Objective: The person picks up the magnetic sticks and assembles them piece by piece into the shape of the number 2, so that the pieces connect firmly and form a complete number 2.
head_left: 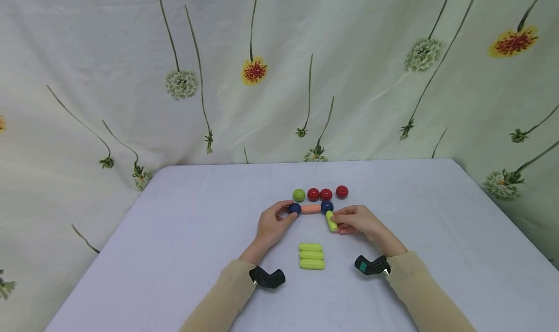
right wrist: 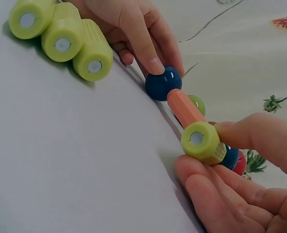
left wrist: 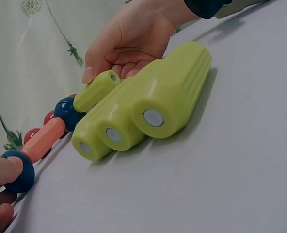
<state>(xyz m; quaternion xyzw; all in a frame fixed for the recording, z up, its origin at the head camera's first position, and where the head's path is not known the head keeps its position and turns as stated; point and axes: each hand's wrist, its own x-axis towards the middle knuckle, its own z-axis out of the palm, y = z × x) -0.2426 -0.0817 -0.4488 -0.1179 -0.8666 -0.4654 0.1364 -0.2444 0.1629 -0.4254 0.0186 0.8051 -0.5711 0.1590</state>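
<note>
My left hand (head_left: 272, 225) pinches a dark blue ball (head_left: 295, 208) between thumb and fingers. From that ball an orange magnetic rod (head_left: 311, 208) runs right to a second blue ball (head_left: 327, 206). My right hand (head_left: 359, 221) holds a yellow-green magnetic rod (head_left: 332, 221) between thumb and fingers, its far end against the second ball, so it angles toward me. In the right wrist view the round silver magnet on the held rod's (right wrist: 201, 142) free end faces the camera.
Three more yellow-green rods (head_left: 311, 256) lie side by side on the white table (head_left: 174, 254), nearer me. Behind the blue balls sit a green ball (head_left: 299, 195) and three red balls (head_left: 326, 194) in a row. A flower-print cloth (head_left: 358, 79) hangs beyond the table's far edge.
</note>
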